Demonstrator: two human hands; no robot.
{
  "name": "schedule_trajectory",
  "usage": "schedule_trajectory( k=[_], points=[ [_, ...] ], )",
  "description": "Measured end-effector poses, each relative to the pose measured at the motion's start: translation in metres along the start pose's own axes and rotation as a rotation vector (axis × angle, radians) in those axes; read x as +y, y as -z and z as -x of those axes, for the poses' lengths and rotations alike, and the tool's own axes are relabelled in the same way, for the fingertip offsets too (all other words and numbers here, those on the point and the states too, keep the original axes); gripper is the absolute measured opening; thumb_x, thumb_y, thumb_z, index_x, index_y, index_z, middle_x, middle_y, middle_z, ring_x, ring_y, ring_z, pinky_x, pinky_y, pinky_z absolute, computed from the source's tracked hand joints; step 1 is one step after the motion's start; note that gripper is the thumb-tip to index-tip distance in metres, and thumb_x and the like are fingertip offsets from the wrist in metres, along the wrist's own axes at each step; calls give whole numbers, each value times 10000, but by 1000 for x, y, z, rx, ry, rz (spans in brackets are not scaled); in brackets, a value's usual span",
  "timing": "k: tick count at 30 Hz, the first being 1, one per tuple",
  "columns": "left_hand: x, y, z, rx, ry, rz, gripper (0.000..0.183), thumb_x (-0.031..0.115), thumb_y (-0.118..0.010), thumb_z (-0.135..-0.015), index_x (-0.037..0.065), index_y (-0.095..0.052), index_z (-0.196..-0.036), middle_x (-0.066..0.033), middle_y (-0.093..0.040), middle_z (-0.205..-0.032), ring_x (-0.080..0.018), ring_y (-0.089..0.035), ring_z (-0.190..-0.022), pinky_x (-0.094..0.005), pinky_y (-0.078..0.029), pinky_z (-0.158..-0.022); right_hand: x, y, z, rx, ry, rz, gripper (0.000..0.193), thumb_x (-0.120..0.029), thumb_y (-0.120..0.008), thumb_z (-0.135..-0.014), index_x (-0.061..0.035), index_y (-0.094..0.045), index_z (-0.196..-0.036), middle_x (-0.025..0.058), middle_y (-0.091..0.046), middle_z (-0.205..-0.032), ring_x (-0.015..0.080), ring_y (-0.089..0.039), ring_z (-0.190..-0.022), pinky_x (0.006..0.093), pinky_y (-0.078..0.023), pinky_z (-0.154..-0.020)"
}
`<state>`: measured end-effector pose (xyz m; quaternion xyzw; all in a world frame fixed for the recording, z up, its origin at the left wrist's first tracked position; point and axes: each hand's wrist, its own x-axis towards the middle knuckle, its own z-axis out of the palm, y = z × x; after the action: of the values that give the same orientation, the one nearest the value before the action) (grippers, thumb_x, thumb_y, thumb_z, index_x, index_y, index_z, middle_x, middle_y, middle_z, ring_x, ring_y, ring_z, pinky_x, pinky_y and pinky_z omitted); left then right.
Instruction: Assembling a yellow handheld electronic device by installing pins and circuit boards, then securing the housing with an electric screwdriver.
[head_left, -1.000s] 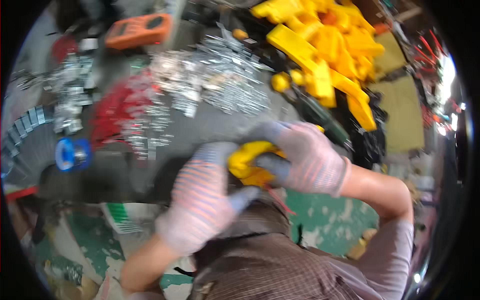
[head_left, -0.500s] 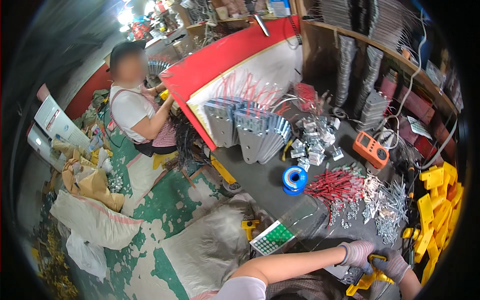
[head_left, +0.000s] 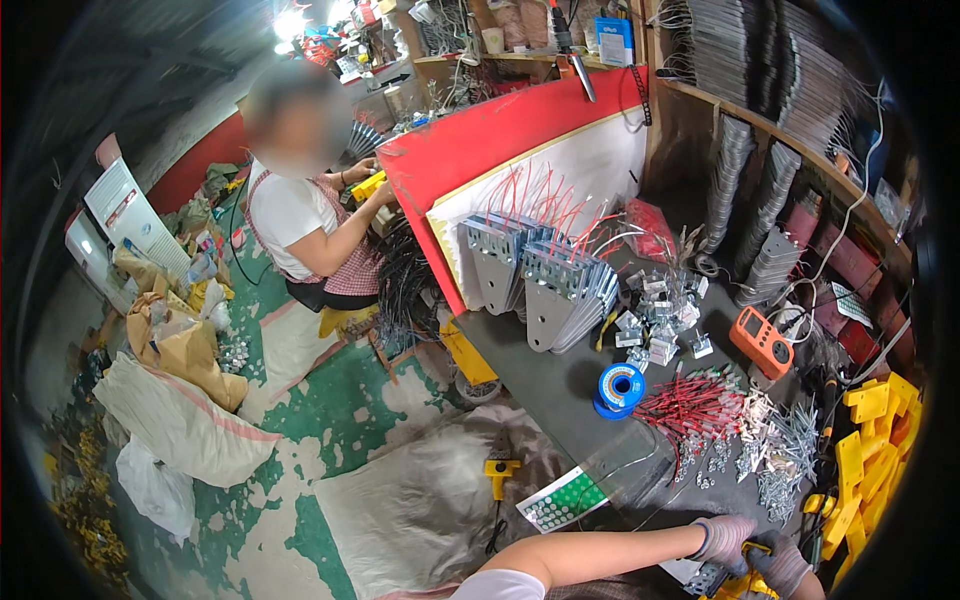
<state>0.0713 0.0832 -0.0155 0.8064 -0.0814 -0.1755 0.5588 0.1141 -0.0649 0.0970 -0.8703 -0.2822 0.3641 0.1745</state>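
Observation:
My left hand (head_left: 724, 542), in a striped knit glove with grey fingertips, is closed at a yellow plastic part (head_left: 748, 586) near the lower right edge. My right hand (head_left: 783, 562), gloved the same way, curls just right of it around a small black-and-yellow thing (head_left: 757, 548) whose kind I cannot make out. A grey metal plate (head_left: 683, 571) lies beside the yellow part, under my left wrist. The gloves and the picture's edge hide much of the yellow part. Up the bench from my hands lie silver screws (head_left: 783, 492) and red-wired components (head_left: 690, 410).
A blue solder spool (head_left: 620, 390), grey metal brackets (head_left: 555, 285) and an orange meter (head_left: 761, 342) stand on the bench. Yellow plastic parts (head_left: 870, 460) pile up at right. Behind a red-edged board (head_left: 520, 120), a co-worker (head_left: 310, 215) handles a yellow part. Sacks (head_left: 185, 415) lie on the floor.
The head view has shifted, so the bench sits farther right and lower. My hands stay together at the yellow part, which is now more cut off by the lower edge.

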Motion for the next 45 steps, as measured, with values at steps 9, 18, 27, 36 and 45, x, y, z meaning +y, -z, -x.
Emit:
schedule_trajectory(
  k=[9, 18, 27, 36, 45],
  points=[
    [8, -1, 5, 10, 55, -10, 575, 289, -825, -586, -13, -604, -1023, -210, -682, -996, -325, -667, -982, -391, -535, -829, 0, -8, 1, 11, 18, -16, 337, -280, -635, -920, 1, -659, -1104, 205, -677, -1046, 336, -642, -1011, 388, -498, -883],
    [13, 1, 8, 10, 67, -52, 506, 263, -794, -616, 3, -612, -1011, -215, -682, -978, -326, -674, -960, -391, -541, -800, -6, -8, 4, 10, -15, -87, 346, -275, -625, -931, -17, -639, -1161, 205, -672, -1078, 318, -642, -1021, 377, -500, -879],
    [11, -5, 4, 17, 113, -26, 458, 215, -777, -630, -2, -616, -999, -216, -685, -974, -336, -673, -958, -397, -542, -804, 34, -24, -11, 102, -45, -210, 260, -76, -623, -822, 66, -602, -1039, 160, -682, -933, 194, -630, -882, 321, -506, -801],
    [16, -3, 7, -17, 146, -43, 504, 218, -770, -624, -16, -605, -1039, -217, -688, -981, -332, -677, -957, -398, -547, -809, 39, -25, -8, 99, -28, -129, 235, -79, -621, -845, 54, -590, -1036, 153, -671, -921, 194, -624, -865, 327, -506, -802],
    [16, -2, 8, -18, 140, -46, 539, 221, -772, -629, -16, -593, -1078, -216, -688, -984, -323, -680, -957, -399, -549, -806, 44, -26, -9, 113, -35, -138, 220, -76, -623, -848, 48, -597, -1026, 147, -673, -899, 192, -624, -845, 323, -507, -779]
  ],
)
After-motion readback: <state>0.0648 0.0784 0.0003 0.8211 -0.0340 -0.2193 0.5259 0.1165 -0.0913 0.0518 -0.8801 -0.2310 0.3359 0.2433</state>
